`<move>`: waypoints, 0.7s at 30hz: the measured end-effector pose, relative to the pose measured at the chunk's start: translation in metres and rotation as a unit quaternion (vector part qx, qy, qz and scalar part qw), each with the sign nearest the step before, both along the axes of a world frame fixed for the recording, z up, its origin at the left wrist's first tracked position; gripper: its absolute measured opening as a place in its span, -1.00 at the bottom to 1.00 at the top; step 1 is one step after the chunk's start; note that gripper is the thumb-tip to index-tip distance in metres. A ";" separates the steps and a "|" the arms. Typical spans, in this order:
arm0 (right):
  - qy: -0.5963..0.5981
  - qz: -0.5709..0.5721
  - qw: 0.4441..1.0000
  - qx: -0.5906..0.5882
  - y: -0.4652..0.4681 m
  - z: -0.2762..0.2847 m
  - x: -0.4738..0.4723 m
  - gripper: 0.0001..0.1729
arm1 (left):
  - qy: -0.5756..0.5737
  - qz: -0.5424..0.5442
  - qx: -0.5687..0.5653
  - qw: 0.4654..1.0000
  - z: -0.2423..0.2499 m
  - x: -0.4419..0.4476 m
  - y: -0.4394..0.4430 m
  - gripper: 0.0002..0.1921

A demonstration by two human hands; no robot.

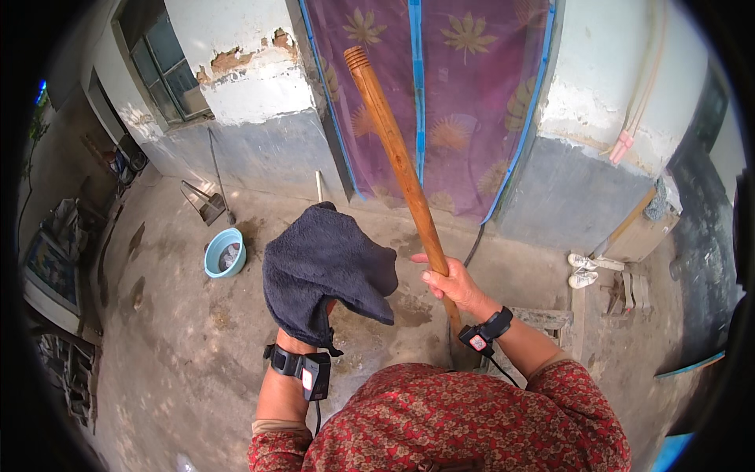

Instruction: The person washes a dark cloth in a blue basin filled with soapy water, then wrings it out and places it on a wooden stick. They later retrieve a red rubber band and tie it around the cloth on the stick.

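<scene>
My right hand [454, 283] is closed around the lower part of a wooden pole [401, 165] with a ridged, thread-like end. The pole slants up and to the left, in front of the purple door curtain. A dark grey cloth [324, 265] is draped over my left hand [331, 307], which shows only as a small patch of skin below it. The cloth hides the fingers, so their grip cannot be seen. The cloth and the pole are apart. Each wrist bears a black strap with a small device and a cable.
A light blue basin [225, 253] stands on the concrete floor at the left, near a dustpan [210, 207]. A purple curtain [448, 118] hangs in the doorway ahead. White shoes [582, 271] and a small stool [634, 292] are at the right. A cable runs over the floor.
</scene>
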State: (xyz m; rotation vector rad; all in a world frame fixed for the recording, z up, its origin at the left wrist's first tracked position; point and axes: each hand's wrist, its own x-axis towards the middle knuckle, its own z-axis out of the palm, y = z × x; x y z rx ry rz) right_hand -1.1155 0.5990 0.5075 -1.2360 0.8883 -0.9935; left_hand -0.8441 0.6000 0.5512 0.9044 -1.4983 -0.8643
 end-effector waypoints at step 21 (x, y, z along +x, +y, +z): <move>-0.006 -0.124 0.992 -0.019 -0.015 0.023 -0.029 -0.64 | -0.037 -0.099 0.091 0.990 0.022 -0.010 0.002 -0.59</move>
